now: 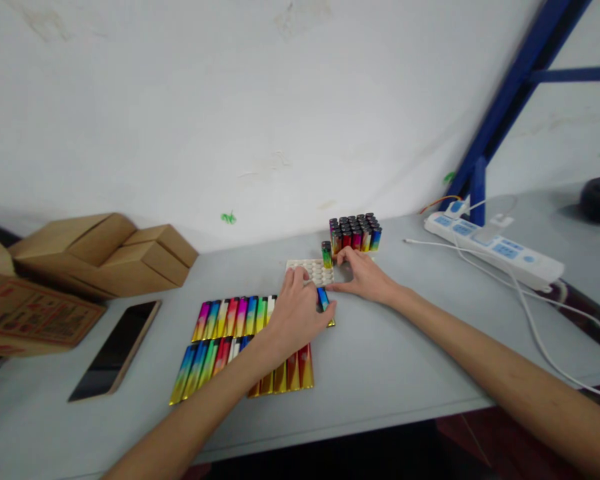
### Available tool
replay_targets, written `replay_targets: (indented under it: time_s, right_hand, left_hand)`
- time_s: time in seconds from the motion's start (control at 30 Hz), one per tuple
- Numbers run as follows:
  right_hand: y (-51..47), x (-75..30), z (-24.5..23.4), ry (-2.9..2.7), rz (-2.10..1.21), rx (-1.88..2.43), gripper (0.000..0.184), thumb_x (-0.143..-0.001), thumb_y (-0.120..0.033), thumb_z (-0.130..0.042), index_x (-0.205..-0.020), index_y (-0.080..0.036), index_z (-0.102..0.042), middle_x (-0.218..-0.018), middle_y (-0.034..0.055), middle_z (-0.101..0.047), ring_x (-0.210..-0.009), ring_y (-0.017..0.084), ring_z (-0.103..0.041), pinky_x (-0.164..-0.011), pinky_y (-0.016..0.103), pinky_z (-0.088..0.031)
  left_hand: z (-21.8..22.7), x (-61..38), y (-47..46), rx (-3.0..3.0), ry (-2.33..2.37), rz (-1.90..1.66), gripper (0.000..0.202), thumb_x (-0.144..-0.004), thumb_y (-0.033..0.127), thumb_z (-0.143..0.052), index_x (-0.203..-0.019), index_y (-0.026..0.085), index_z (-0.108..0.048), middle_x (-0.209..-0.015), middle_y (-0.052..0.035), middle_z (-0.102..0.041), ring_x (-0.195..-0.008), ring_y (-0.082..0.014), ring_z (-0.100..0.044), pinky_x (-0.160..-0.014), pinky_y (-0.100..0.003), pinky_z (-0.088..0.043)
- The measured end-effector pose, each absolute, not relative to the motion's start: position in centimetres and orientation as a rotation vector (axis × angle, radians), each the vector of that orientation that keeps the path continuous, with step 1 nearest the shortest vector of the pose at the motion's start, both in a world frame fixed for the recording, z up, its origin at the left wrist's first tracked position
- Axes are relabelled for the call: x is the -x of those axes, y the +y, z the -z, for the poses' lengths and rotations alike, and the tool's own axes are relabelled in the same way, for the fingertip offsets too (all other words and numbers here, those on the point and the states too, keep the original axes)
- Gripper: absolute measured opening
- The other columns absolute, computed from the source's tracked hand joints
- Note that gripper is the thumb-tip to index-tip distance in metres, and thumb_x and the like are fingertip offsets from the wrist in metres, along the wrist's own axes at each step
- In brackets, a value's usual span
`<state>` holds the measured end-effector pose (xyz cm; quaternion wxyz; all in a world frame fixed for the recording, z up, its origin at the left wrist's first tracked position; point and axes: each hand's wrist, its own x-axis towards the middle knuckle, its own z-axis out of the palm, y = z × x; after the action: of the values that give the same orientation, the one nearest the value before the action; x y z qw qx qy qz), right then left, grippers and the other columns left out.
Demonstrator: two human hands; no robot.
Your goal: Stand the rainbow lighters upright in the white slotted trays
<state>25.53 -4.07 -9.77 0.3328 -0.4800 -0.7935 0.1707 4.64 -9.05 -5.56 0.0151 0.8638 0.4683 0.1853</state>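
Two rows of rainbow-coloured lighters [230, 319] lie flat on the grey table [390, 360]. My left hand [297, 313] rests over their right end, fingers curled, with a blue lighter [323, 300] pinched at the thumb. A white honeycomb tray [313, 271] lies just beyond it, and one lighter [327, 255] stands upright in its far right corner. My right hand [363, 273] rests at the tray's right edge, fingers bent down against it. A block of upright lighters [356, 233] stands behind that hand.
A black phone [117, 348] lies at the left. Brown cardboard boxes [105, 253] sit at the far left by the wall. A white power strip [495, 250] with white cables lies at the right, beside a blue metal frame [505, 107].
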Motion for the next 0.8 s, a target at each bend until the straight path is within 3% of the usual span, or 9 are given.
replay_targets:
  time_s: [0.17,0.27,0.37,0.47,0.63,0.73,0.8]
  right_hand:
    - [-4.1,-25.5,9.7,-2.062,-0.456,1.270,0.056,-0.072,-0.053,-0.084,-0.100,-0.024,-0.043,-0.106,0.0076,-0.063,-0.097,0.029,-0.061,-0.083,0.038,-0.046]
    - [-4.1,-25.6,9.6,-2.069,-0.461,1.261,0.054,-0.074,-0.053,-0.082,-0.100,-0.024,-0.044,-0.107,0.0082,-0.064,-0.097,0.028,-0.060,-0.082,0.038,-0.046]
    - [-4.2,-25.6,9.5,-2.078,-0.460,1.262,0.051,-0.076,-0.051,-0.080,-0.099,-0.024,-0.044,-0.106,0.0084,-0.064,-0.092,0.027,-0.060,-0.079,0.038,-0.045]
    - [-4.2,-25.5,9.4,-2.071,-0.465,1.274,0.052,-0.075,-0.051,-0.081,-0.098,-0.025,-0.043,-0.103,0.0070,-0.064,-0.089,0.026,-0.059,-0.077,0.037,-0.045]
    - [-4.3,-25.5,9.4,-2.073,-0.458,1.270,0.054,-0.074,-0.055,-0.082,-0.097,-0.025,-0.043,-0.100,0.0065,-0.062,-0.089,0.026,-0.059,-0.077,0.037,-0.046]
    - [-4.3,-25.5,9.5,-2.084,-0.448,1.264,0.052,-0.076,-0.056,-0.080,-0.097,-0.025,-0.044,-0.099,0.0060,-0.062,-0.089,0.026,-0.060,-0.078,0.039,-0.047]
    - [-4.2,-25.6,9.6,-2.085,-0.450,1.250,0.050,-0.077,-0.056,-0.079,-0.097,-0.025,-0.044,-0.100,0.0058,-0.062,-0.090,0.026,-0.060,-0.079,0.039,-0.047]
  left_hand:
    - [5.7,-4.3,-8.8,-2.607,1.461,-0.620,0.020,-0.081,0.027,-0.072,-0.066,0.018,-0.062,-0.102,-0.0122,-0.057,-0.111,-0.0310,-0.056,-0.118,-0.057,-0.034]
    - [5.4,-4.3,-8.8,-2.502,1.410,-0.689,0.025,-0.086,0.023,-0.064,-0.062,0.020,-0.059,-0.095,-0.0100,-0.058,-0.106,-0.0283,-0.059,-0.111,-0.052,-0.042]
    - [4.2,-4.4,-9.1,-2.381,1.333,-0.786,0.028,-0.091,0.029,-0.061,-0.065,0.020,-0.061,-0.100,-0.0099,-0.061,-0.104,-0.0257,-0.061,-0.104,-0.045,-0.048]
    - [2.8,-4.0,-9.2,-2.279,1.267,-0.866,0.025,-0.096,0.035,-0.059,-0.078,0.019,-0.066,-0.108,-0.0100,-0.065,-0.104,-0.0246,-0.063,-0.100,-0.041,-0.049]
    - [1.6,-2.4,-8.6,-1.905,1.042,-0.974,0.024,-0.100,0.040,-0.055,-0.107,0.018,-0.062,-0.099,-0.0072,-0.072,-0.092,-0.0206,-0.068,-0.087,-0.035,-0.053]
    - [1.7,-1.3,-7.9,-1.706,0.904,-1.054,0.031,-0.099,0.042,-0.057,-0.118,0.018,-0.055,-0.095,-0.0053,-0.070,-0.076,-0.0156,-0.066,-0.080,-0.033,-0.055]
    - [2.2,-0.8,-7.4,-1.631,0.903,-1.087,0.034,-0.096,0.045,-0.060,-0.117,0.019,-0.053,-0.082,0.0005,-0.063,-0.066,-0.0126,-0.060,-0.071,-0.030,-0.054]
